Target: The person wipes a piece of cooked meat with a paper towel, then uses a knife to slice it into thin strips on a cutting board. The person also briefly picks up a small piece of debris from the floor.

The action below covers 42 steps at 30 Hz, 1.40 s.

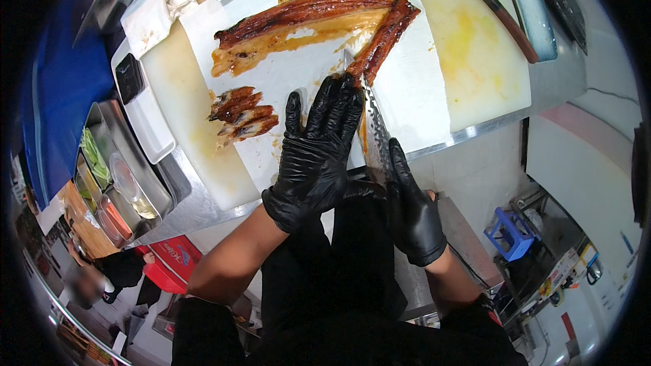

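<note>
A long glazed grilled fish fillet, apparently eel (305, 7), lies on white paper (422, 81), its right part bent back towards me as a strip. My left hand (318, 147), black-gloved, is laid flat with the thumb apart; its fingertips touch the strip's near end. My right hand (414, 208), also gloved, grips a kitchen knife (376, 137) with a hammered blade; the handle is hidden. The blade points away from me and meets the strip's end, where its far part is covered. Several small cut pieces (244, 114) lie left of my left hand.
Under the paper is a stained cutting board (478, 56). Another knife (508, 25) lies at right. On the left are a white tray (152, 127), a crumpled cloth (152, 15) and a metal container of vegetables (163, 183). A person (122, 269) is at lower left.
</note>
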{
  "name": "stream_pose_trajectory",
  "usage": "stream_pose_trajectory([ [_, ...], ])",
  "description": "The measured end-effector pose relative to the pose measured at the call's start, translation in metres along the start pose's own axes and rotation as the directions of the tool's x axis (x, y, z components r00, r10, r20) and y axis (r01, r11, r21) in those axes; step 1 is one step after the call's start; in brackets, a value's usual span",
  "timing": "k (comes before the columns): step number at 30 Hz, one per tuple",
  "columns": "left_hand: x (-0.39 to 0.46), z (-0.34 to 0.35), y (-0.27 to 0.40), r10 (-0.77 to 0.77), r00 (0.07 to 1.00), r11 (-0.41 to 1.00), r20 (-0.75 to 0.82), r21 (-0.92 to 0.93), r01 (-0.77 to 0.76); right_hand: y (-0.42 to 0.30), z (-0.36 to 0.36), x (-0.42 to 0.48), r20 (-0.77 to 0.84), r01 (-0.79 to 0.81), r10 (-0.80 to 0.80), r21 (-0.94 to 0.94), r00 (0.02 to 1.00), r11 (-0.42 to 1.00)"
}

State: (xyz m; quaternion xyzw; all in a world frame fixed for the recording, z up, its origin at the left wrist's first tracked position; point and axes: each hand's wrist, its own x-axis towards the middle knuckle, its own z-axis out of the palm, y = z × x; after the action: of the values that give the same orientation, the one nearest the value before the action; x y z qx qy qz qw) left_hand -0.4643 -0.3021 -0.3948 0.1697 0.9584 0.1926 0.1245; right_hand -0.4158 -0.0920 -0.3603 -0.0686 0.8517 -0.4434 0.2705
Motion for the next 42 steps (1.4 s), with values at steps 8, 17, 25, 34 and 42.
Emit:
stream_pose_trajectory([
  [8,-0.001,-0.004,-0.004,0.015,1.000,0.999,0.009,-0.051,-0.014,0.013,-0.008,-0.028,0.127,-0.104,0.086,0.140,0.988,0.985],
  [17,0.014,-0.016,-0.008,-0.122,0.898,0.956,-0.423,-0.295,-0.009,0.045,-0.006,-0.079,0.023,0.184,-0.184,0.012,0.983,0.983],
  [25,0.040,-0.020,0.007,-0.234,0.881,0.970,-0.411,-0.164,0.182,0.059,-0.004,-0.096,-0.070,0.042,-0.030,0.180,0.997,0.983],
  [34,-0.008,-0.055,-0.001,-0.376,0.917,0.794,-0.132,-0.555,0.246,0.072,-0.002,-0.093,-0.124,0.008,0.030,0.291,0.992,0.957],
  [42,-0.049,-0.085,-0.052,-0.191,0.972,0.981,0.134,-0.006,0.193,0.070,0.006,-0.083,-0.120,-0.008,0.033,0.205,0.992,0.979],
])
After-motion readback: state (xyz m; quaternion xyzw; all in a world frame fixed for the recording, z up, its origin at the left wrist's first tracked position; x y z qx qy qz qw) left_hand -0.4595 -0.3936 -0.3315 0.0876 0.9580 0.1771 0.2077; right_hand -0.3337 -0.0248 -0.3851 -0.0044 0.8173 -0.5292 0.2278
